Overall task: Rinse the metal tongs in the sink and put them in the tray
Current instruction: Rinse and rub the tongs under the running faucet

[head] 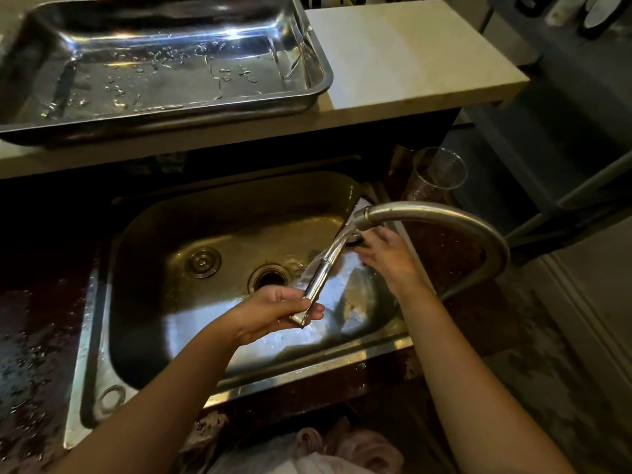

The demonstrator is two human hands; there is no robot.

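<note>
The metal tongs (319,273) slant up to the right over the steel sink (212,234), their tips under the faucet spout (367,213), where water runs over them. My left hand (277,311) grips the tongs' handle end above the sink's front half. My right hand (384,256) is at the tongs' tip end just below the spout, fingers spread; contact with the tips is hard to tell. The large steel tray (307,97), wet inside, sits on the raised pale counter behind the sink.
The faucet's curved neck (478,234) arches in from the right over my right forearm. A clear plastic cup (437,176) stands behind the sink's right corner. The dark counter (37,336) left of the sink is wet. Cloth lies below the sink's front edge (342,449).
</note>
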